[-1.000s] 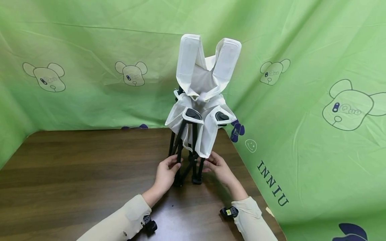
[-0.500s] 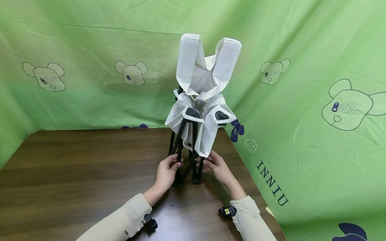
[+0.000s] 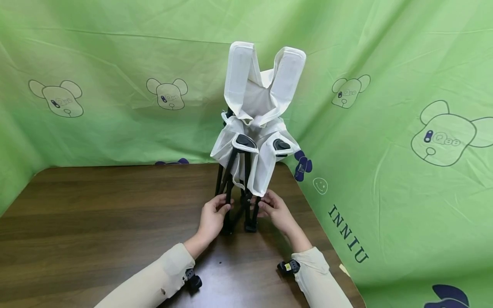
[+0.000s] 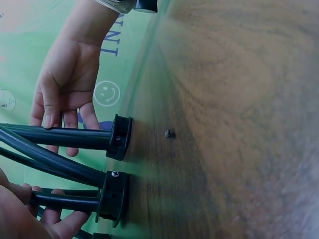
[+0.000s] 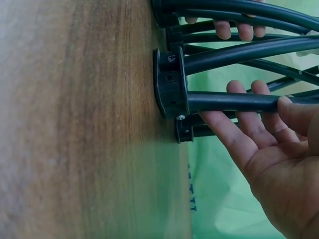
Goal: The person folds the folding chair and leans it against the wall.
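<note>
A folding chair (image 3: 265, 167) with white fabric and black tube legs stands upright and mostly folded at the back right of the table. My left hand (image 3: 211, 217) holds a front left leg low down, its thumb on the near side. On the other side, my right hand (image 3: 280, 213) pinches a front right leg between thumb and fingers. In the right wrist view, the fingertips curl behind the black tube (image 5: 232, 101), just above its plastic foot (image 5: 170, 82). The left wrist view shows the left-hand leg's foot (image 4: 113, 199) right at the tabletop.
The brown wood-grain table (image 3: 115, 222) stretches left and forward of the chair. Green printed cloth (image 3: 115, 64) hangs close behind the chair and along the right edge. A small dark speck (image 4: 169, 133) lies on the tabletop in front of the legs.
The chair and both hands on its legs have shifted slightly up and leftward in the head view. Both hands keep their hold.
</note>
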Motion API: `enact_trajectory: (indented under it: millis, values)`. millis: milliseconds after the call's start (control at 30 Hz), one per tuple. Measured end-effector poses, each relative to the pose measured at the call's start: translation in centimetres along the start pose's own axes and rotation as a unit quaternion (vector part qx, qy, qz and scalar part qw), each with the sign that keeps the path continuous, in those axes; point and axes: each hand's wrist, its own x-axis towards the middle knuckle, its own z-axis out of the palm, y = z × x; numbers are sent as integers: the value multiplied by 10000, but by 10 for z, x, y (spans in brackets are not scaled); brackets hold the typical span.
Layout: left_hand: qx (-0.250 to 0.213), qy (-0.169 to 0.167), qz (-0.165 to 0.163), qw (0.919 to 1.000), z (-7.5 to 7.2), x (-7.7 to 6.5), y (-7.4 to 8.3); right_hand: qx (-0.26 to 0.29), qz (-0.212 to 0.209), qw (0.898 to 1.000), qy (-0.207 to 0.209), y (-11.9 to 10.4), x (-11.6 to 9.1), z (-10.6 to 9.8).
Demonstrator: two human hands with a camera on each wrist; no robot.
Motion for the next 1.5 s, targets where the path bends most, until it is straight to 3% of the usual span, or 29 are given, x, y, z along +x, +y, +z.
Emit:
enact_trajectory:
  millis: [500, 967, 1500]
  values:
    - [209, 24, 56, 9998, -2, 14, -7, 87, -184, 9998, 76, 5, 11, 2]
    - [265, 247, 90, 9993, 2, 13, -3, 198, -284, 9994, -27, 9, 15, 0]
    - [362, 334, 58, 9988, 4, 24, -9, 278, -177, 9994, 111, 9, 22, 3]
